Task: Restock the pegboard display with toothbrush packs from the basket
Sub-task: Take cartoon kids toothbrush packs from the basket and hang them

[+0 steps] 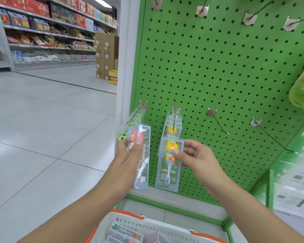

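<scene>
My right hand pinches the yellow duck pack below its hook; left hand holds spare packs. I'd lift, aligning hole with tip.

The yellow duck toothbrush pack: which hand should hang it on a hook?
Probably the right hand. It pinches the clear yellow duck toothbrush pack directly below the metal hook that already carries a matching pack. The left hand holds other packs, off to the side.
</scene>
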